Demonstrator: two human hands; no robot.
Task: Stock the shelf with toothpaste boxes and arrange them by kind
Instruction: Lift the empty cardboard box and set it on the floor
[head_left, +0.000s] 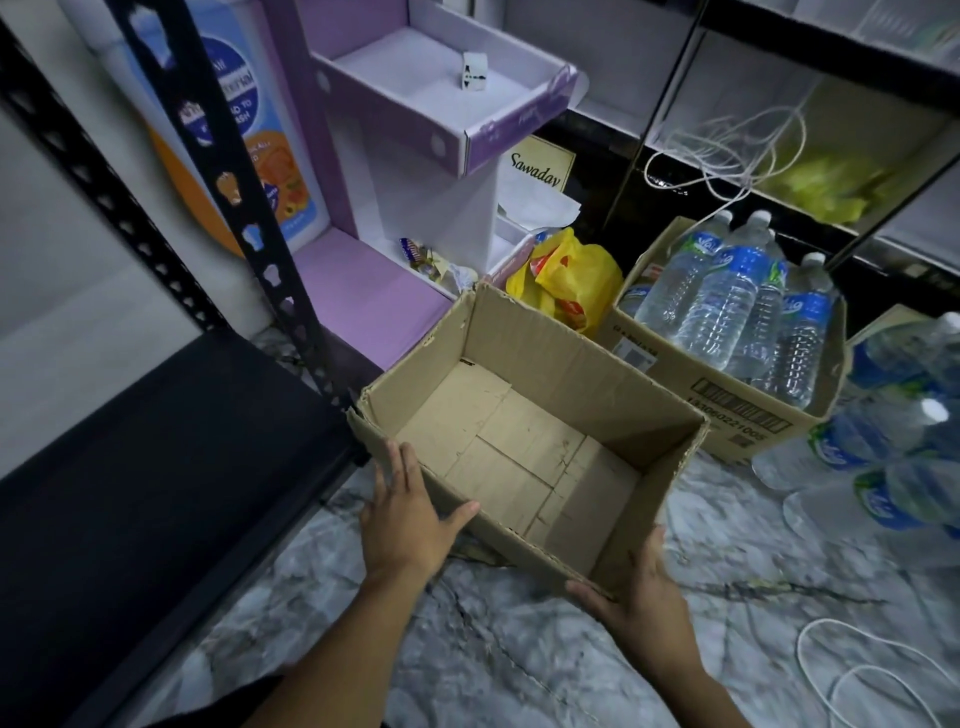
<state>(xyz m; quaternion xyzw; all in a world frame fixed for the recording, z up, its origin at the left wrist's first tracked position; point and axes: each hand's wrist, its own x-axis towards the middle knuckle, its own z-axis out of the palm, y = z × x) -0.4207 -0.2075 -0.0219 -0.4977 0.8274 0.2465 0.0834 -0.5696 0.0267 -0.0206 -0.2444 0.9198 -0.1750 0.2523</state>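
An open brown cardboard carton (571, 374) sits on the marble floor, and nothing lies inside it. My left hand (405, 514) grips its near-left wall, thumb over the rim. My right hand (639, 592) holds its near-right corner from outside. A black metal shelf (130, 493) runs along the left, its low board bare. No toothpaste boxes are visible.
A purple cardboard display stand (441, 88) rises behind the carton. A yellow plastic bag (571, 280) lies beside it. Another carton (737, 410) holds several water bottles, with more bottles (893, 447) at the right. A white cord (857, 670) loops on the floor.
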